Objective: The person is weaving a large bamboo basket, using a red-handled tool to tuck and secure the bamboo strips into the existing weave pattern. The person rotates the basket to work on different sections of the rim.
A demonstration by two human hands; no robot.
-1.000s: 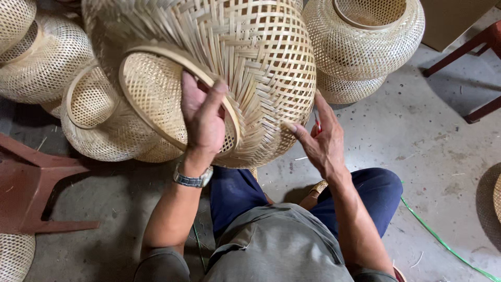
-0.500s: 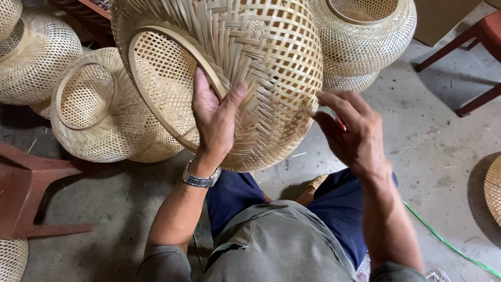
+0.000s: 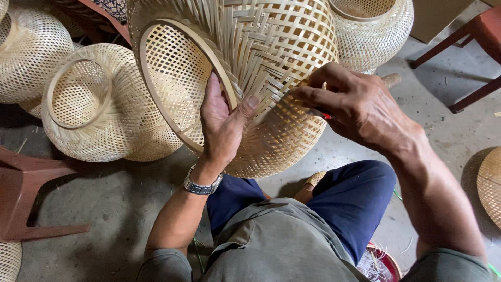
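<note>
hands (image 3: 224,122) grip round woven bamboo basket (image 3: 282,62)

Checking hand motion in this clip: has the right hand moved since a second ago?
Yes. The right hand went from the basket's lower right edge up and leftwards onto the woven basket wall, closer to the left hand.

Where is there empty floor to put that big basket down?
Bare concrete floor lies between the red stool and the person's left arm, and more between the right hand and the chair legs. Behind the held basket, finished baskets crowd together.
</note>
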